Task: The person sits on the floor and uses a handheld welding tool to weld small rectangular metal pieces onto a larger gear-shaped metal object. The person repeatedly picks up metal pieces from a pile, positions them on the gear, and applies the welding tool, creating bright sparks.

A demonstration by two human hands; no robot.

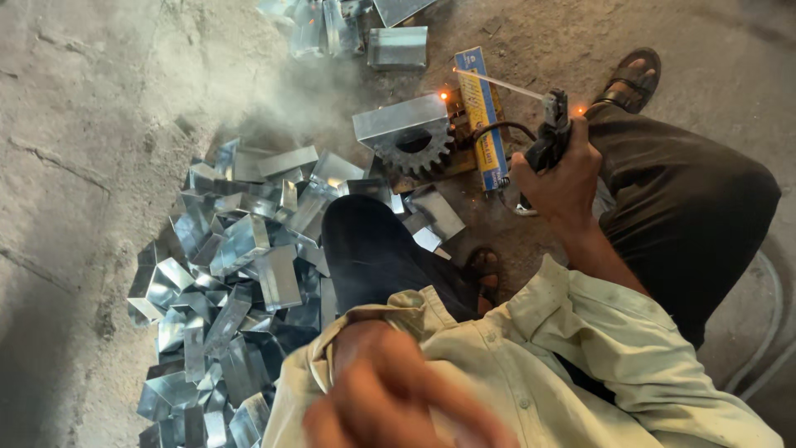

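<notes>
My right hand [564,187] grips a black electrode holder [551,129]. Its thin welding rod [497,83] reaches left to a glowing orange spot [444,96] at the corner of a folded sheet-metal box piece [398,120]. That piece rests on a toothed gear [419,149] on the floor, and smoke drifts up to its left. My left hand [398,398] is blurred, very near the camera at the bottom, above my cream sleeve. Its fingers are apart and nothing shows in it.
A heap of shiny folded metal pieces [232,274] covers the floor on the left, with more [398,46] at the top. A long blue and yellow packet [482,116] lies beside the gear. My sandalled feet [632,79] [483,274] flank the work. Cables [767,332] run along the right.
</notes>
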